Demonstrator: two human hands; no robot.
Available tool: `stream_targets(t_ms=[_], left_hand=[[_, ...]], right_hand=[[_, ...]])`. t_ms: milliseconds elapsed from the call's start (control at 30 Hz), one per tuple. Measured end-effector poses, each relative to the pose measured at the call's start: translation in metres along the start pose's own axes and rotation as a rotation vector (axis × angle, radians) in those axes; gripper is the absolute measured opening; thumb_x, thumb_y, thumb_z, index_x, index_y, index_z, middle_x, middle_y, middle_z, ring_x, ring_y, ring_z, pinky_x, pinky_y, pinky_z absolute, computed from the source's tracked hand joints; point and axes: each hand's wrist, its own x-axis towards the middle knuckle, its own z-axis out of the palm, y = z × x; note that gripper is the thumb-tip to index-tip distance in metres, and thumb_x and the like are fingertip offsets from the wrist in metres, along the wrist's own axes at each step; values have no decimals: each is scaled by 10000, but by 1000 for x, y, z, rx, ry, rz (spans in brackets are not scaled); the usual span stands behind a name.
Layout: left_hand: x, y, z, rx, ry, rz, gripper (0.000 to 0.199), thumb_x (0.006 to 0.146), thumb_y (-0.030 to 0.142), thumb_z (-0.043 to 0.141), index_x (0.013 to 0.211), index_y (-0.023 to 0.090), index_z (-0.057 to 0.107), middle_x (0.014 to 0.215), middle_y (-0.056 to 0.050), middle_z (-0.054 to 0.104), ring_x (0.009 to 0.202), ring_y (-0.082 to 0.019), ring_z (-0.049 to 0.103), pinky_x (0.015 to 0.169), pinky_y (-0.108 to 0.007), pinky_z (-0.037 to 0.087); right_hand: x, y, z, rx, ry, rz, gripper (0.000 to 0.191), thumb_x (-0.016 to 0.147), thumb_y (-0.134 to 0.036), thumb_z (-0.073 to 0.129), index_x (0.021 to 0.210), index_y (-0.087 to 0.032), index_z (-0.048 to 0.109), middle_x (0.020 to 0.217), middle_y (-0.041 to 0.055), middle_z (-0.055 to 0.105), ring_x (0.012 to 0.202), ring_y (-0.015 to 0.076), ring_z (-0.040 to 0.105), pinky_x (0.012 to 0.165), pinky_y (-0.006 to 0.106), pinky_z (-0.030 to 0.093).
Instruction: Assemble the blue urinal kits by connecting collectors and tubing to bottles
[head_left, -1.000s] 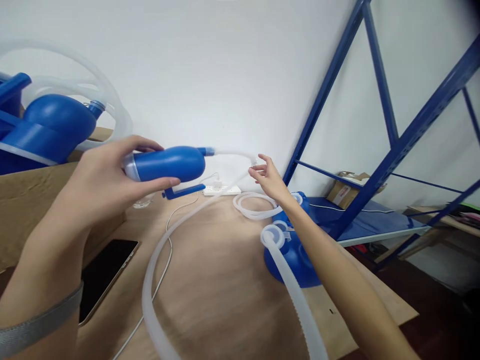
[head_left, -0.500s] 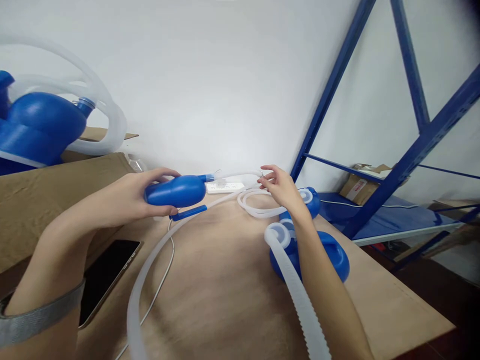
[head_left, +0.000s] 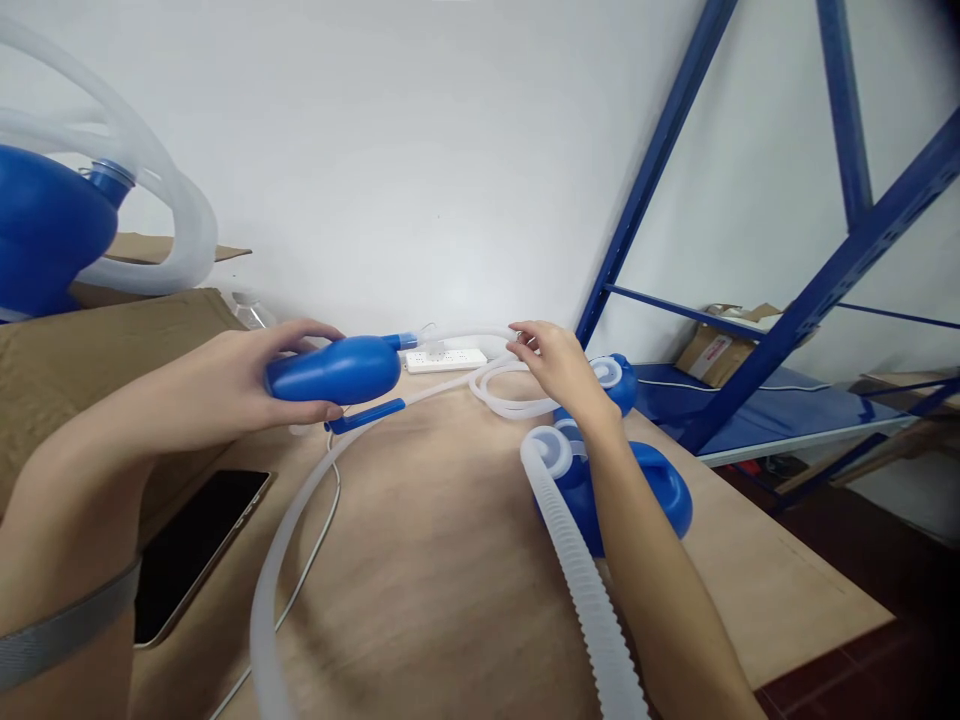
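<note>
My left hand (head_left: 262,375) is wrapped round the blue squeeze bulb of a siphon pump (head_left: 352,368), held tilted slightly up above the table. From its narrow neck a translucent hose (head_left: 465,332) runs right to my right hand (head_left: 546,360), whose thumb and fingers pinch it. Below the bulb, a blue tube piece (head_left: 367,414) joins a clear hose that curves toward the front left. Under my right forearm, a blue pump body (head_left: 660,490) lies on the table with a ribbed white hose (head_left: 574,550) leading from it.
Behind the hands, a white power strip (head_left: 444,361) lies by the wall. At left are a black-screened phone (head_left: 202,550) and a cardboard box (head_left: 127,350) with another blue pump (head_left: 45,220) on top. A blue metal rack (head_left: 667,160) stands right.
The view has shifted a little, so most things sit slightly further left. Both hands keep their hold on the bulb and the hose, with little other movement.
</note>
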Motion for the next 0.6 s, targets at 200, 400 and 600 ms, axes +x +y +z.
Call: stream_targets(t_ms=[200, 400, 600], left_hand=[[-10, 8, -11, 14, 38, 18, 897, 578, 755, 761, 1355, 322, 640, 1198, -34, 782, 1071, -349, 727, 980, -447, 556], [-9, 11, -7, 94, 64, 73, 841, 610, 744, 741, 1334, 322, 674, 1197, -32, 783, 1022, -353, 734, 909, -435, 564], [-8, 21, -3, 133, 159, 110, 827, 609, 745, 660, 1297, 290, 705, 1090, -50, 796, 939, -363, 739, 898, -457, 559]], right_hand=[[-3, 7, -10, 78, 97, -39, 238, 944, -324, 706, 1159, -250, 779, 958, 58, 803, 897, 270, 748, 878, 412, 574], [-7, 8, -18, -21, 66, -219, 214, 997, -371, 657, 1081, -243, 806, 1029, 94, 783, 913, 272, 720, 882, 410, 539], [-7, 1, -15, 97, 78, -223, 238, 999, -434, 662, 944, -273, 828, 896, 60, 776, 876, 261, 716, 887, 406, 538]])
